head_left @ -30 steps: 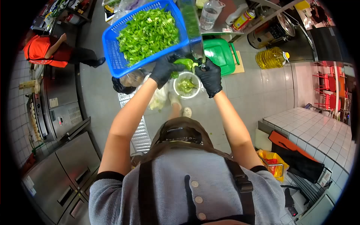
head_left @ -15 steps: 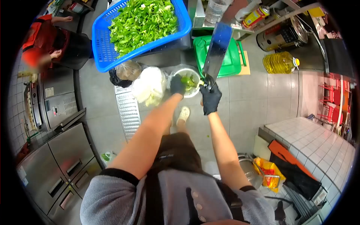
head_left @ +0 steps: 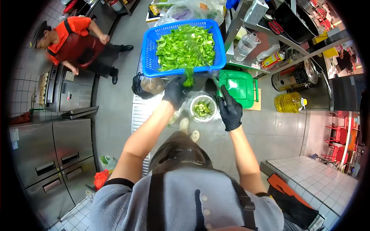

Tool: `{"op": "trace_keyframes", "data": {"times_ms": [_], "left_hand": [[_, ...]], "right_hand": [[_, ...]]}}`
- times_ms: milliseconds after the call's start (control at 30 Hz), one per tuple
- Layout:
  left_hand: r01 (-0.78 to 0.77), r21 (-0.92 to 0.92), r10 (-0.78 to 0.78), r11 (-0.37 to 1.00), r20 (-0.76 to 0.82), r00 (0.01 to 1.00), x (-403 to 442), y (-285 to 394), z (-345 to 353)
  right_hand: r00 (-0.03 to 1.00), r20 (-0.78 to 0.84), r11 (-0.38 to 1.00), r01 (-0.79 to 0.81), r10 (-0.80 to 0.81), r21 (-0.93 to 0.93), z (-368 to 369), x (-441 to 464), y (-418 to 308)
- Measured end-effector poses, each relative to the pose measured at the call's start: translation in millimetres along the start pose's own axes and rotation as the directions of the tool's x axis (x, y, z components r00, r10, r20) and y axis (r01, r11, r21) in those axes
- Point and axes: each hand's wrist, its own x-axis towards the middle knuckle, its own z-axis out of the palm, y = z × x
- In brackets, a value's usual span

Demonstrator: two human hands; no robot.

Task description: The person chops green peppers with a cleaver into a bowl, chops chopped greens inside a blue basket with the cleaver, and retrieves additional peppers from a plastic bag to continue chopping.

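My left hand (head_left: pixel 176 92), black-gloved, is closed at the near edge of the blue plastic basket (head_left: pixel 145 57). Green pepper (head_left: pixel 188 79) sticks out at its fingertips, partly blurred. My right hand (head_left: pixel 230 109), gloved too, grips a broad kitchen knife (head_left: pixel 211 87). Its dark blade points away from me, between the left hand and a green lid, and motion smears it. Cut green peppers (head_left: pixel 175 50) heap up in the basket, with blurred pieces above them. Below and between my hands stands a round white tub (head_left: pixel 192 111) holding green pepper pieces (head_left: pixel 202 108).
A green lidded bin (head_left: pixel 237 88) stands right of the knife. Bagged brown goods (head_left: pixel 152 85) lie left of my left hand. An oil jug (head_left: pixel 287 103) is on the floor at right. At far left, a person in orange (head_left: pixel 77 29) stands by steel equipment.
My left hand has risen out of the tub to the basket's edge with green pepper. My right hand has brought the knife leftward. The view has shifted; the other person now shows more fully.
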Motion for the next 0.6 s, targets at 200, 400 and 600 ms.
{"op": "trace_keyframes", "data": {"times_ms": [200, 400, 600], "left_hand": [[0.200, -0.426, -0.097, 0.882, 0.251, 0.963, 19.3, 43.4, -8.8], [0.123, -0.329, -0.106, 0.936, 0.070, 0.992, 6.0, 110.4, 26.1], [0.192, -0.299, -0.209, 0.935, -0.026, 0.978, 67.4, 128.5, -5.5]], "right_hand": [[0.909, 0.315, 0.925, 0.338, -0.273, -0.171, 7.6, 73.2, -34.0], [0.906, 0.410, 0.967, 0.186, -0.102, -0.171, 45.6, 94.4, -9.1], [0.957, 0.285, 0.985, 0.104, -0.061, -0.139, 65.8, 107.8, 18.9]]}}
